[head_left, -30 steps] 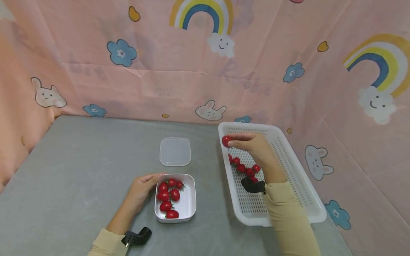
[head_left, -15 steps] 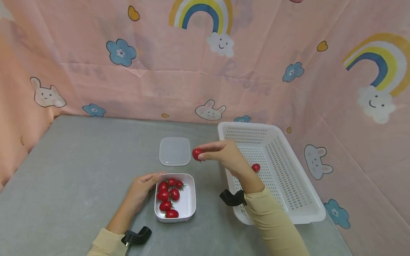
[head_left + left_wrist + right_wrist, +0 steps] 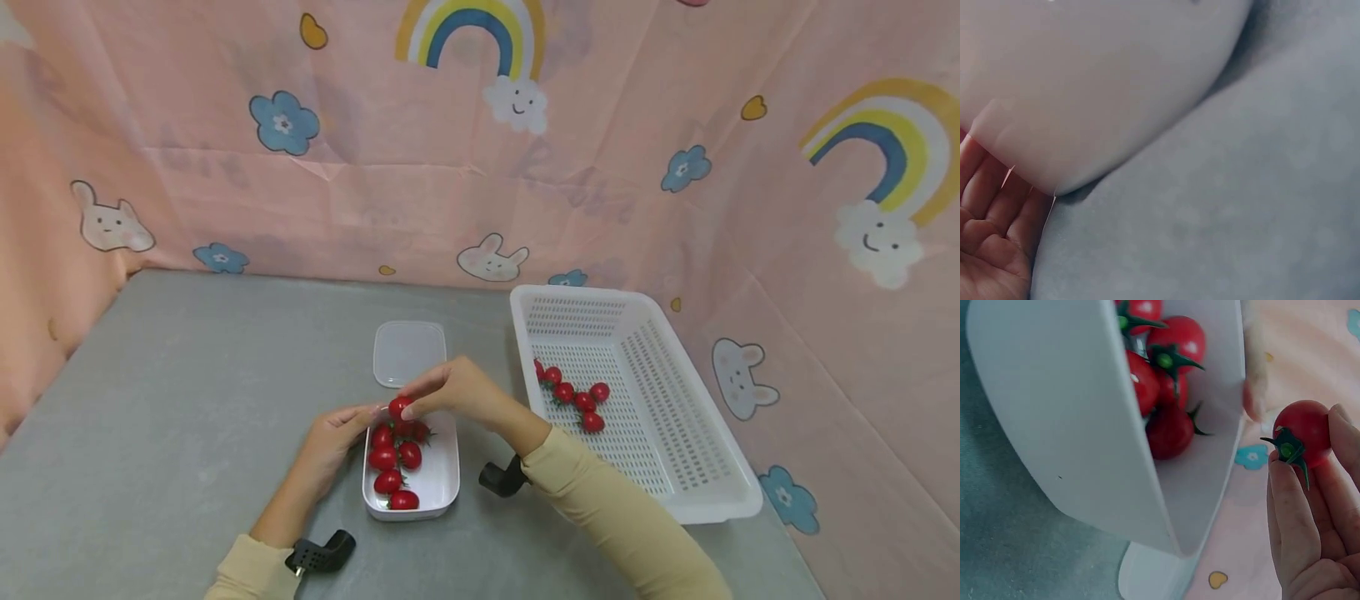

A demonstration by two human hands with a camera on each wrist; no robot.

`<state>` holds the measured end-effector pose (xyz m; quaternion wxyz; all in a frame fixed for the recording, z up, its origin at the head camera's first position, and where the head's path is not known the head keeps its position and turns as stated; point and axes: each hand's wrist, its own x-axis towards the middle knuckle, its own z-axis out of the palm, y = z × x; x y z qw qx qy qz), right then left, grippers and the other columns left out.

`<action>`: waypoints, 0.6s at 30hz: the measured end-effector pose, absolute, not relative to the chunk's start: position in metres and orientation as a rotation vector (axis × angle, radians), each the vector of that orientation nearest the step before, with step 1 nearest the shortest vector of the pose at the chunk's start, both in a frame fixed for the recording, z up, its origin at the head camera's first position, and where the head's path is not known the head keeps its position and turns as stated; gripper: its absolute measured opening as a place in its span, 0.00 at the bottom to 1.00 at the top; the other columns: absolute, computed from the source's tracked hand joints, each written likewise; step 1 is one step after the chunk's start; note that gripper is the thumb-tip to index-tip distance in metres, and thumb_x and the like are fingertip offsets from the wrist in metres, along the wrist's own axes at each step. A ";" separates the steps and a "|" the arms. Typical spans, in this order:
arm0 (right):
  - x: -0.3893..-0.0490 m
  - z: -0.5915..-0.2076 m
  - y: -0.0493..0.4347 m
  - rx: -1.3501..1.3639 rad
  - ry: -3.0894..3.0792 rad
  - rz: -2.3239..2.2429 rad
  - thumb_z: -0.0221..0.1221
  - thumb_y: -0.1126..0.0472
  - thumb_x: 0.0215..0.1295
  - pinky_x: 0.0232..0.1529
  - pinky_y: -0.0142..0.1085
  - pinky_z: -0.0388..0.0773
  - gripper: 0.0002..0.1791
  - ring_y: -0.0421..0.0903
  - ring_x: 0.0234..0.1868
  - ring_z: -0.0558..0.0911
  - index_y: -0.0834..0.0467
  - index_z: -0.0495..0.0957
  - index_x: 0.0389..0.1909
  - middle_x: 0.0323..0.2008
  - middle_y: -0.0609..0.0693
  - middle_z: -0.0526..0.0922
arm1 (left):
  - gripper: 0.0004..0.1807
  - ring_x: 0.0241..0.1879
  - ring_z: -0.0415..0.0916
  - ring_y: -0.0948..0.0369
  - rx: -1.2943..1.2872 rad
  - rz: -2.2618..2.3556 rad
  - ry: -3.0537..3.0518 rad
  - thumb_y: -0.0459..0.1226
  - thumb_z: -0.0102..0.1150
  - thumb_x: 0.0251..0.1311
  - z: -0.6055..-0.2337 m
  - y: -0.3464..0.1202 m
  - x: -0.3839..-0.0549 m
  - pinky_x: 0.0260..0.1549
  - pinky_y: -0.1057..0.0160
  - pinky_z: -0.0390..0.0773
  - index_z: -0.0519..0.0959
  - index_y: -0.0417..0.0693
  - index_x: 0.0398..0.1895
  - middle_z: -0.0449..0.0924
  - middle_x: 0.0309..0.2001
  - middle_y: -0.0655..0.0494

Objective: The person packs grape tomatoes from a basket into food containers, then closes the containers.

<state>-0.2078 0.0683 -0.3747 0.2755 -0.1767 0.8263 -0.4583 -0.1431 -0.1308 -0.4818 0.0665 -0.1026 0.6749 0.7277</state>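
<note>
My right hand pinches a red cherry tomato between thumb and fingers, over the far left corner of a white square container. In the right wrist view, that cherry tomato shows its green stem cap and sits higher than the container's rim. Several cherry tomatoes lie inside the container, mostly along its left side. My left hand rests against the container's left side, its fingertips right at the far left corner. In the left wrist view, its extended fingers lie along the white wall.
A translucent square lid lies flat on the grey table behind the container. At the right stands a white perforated basket, with several cherry tomatoes along its left part. A pink patterned curtain hangs behind the table.
My right hand has carried the cherry tomato left from over the basket, past the lid, to above the container. The left hand and the container have stayed in place.
</note>
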 end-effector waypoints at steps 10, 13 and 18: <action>-0.206 -0.388 0.055 -0.500 2.312 -1.088 0.75 0.57 0.52 0.38 0.29 0.79 0.13 0.37 0.34 0.83 0.54 0.90 0.40 0.37 0.48 0.91 | 0.18 0.43 0.80 0.77 -0.317 2.198 2.025 0.38 0.56 0.70 -0.480 -0.131 -0.143 0.47 0.75 0.77 0.82 0.32 0.51 0.86 0.36 0.74; -0.204 -0.391 0.051 -0.514 2.343 -1.031 0.75 0.58 0.51 0.31 0.28 0.77 0.13 0.36 0.30 0.81 0.55 0.90 0.39 0.36 0.48 0.91 | 0.17 0.43 0.80 0.77 -0.311 2.206 2.020 0.38 0.56 0.70 -0.480 -0.131 -0.143 0.48 0.75 0.77 0.82 0.32 0.51 0.86 0.37 0.75; -0.201 -0.392 0.047 -0.593 2.410 -0.906 0.76 0.57 0.49 0.27 0.25 0.72 0.14 0.34 0.27 0.78 0.52 0.90 0.39 0.35 0.47 0.91 | 0.16 0.44 0.81 0.77 -0.282 2.226 2.002 0.38 0.56 0.70 -0.482 -0.131 -0.143 0.48 0.75 0.77 0.83 0.34 0.50 0.86 0.36 0.75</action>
